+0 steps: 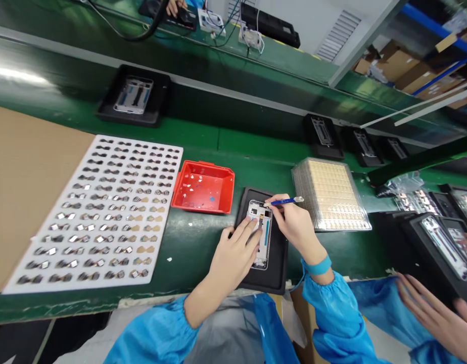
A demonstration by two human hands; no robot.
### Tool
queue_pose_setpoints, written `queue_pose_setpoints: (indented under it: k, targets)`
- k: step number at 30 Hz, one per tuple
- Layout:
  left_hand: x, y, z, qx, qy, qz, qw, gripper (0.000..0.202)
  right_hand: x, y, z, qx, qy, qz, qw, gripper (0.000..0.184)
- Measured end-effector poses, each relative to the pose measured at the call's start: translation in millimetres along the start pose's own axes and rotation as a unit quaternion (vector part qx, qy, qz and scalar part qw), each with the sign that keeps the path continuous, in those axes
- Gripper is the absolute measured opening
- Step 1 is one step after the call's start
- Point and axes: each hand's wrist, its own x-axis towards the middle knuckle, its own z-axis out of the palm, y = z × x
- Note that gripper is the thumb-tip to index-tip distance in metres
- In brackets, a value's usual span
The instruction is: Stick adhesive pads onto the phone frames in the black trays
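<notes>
A phone frame (pixel 262 257) with its inside facing up lies in a black tray (pixel 278 270) in front of me. My left hand (pixel 235 247) rests over it with fingers stretched out, their tips on the middle of the frame. Part of the frame is hidden beneath them. Between the fingers of my right hand (pixel 295 222) is a slim blue pen-shaped tool (pixel 285 200) with a whitish back end. The tool's tip is at the frame's upper end; whether it touches cannot be made out. A blue band (pixel 317 266) circles my right wrist.
A red bin (pixel 206 188) holding small scraps stands left of the tray. Farther left lies a white foam sheet (pixel 163 222) with rows of small parts. Stacked clear trays (pixel 335 194) sit to the right. A co-worker's hand (pixel 438 316) is at the far right.
</notes>
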Motion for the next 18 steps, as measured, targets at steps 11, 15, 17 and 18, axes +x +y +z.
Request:
queue_pose_setpoints:
  k: [11, 15, 17, 18]
  targets:
    - [2.8, 1.6, -4.0, 0.002, 0.020, 0.002, 1.000, 0.033, 2.7, -2.8, 0.2, -0.074, -0.032, -0.037, 0.996, 0.017]
    - [3.2, 2.2, -1.0, 0.010, 0.027, -0.001, 1.000, 0.033, -4.5, -4.7, 2.4, -0.080, -0.035, -0.019, 0.996, 0.016]
    - [1.8, 1.9, 0.4, 0.012, 0.020, 0.003, 1.000, 0.033, -6.7, -3.3, 1.3, -0.075, -0.037, -0.024, 0.996, 0.016]
    - [0.8, 1.6, 0.7, 0.013, 0.015, 0.006, 1.000, 0.033, -7.3, -2.4, 0.3, -0.074, -0.040, -0.025, 0.996, 0.017]
